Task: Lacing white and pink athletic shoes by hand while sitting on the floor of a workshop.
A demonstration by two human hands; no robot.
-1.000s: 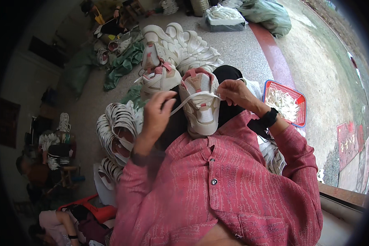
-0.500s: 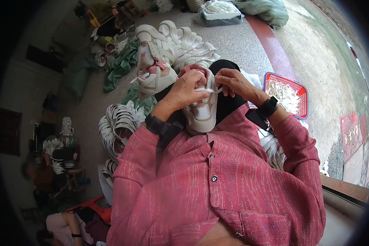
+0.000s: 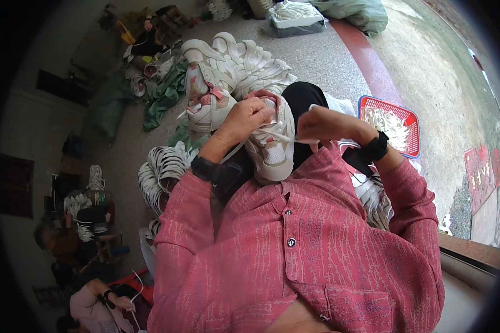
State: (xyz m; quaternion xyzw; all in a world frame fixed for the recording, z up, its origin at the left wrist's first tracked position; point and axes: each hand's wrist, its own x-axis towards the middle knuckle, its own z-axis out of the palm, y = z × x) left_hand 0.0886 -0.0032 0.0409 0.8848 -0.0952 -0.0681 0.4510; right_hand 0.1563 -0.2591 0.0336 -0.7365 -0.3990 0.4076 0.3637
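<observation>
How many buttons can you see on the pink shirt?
2 on the shirt: one button nearer the shoe, and another button farther from it. Folds may hide more.

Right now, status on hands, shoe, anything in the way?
Left hand at the shoe, hiding part of it. Right hand blurred, white lace stretching toward it. Second shoe close on the left.

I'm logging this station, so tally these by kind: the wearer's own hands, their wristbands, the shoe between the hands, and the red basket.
Own hands: 2 (left hand, right hand)
Black wristbands: 2
Light-coloured shoe: 1
Red basket: 1
Total: 6
</observation>
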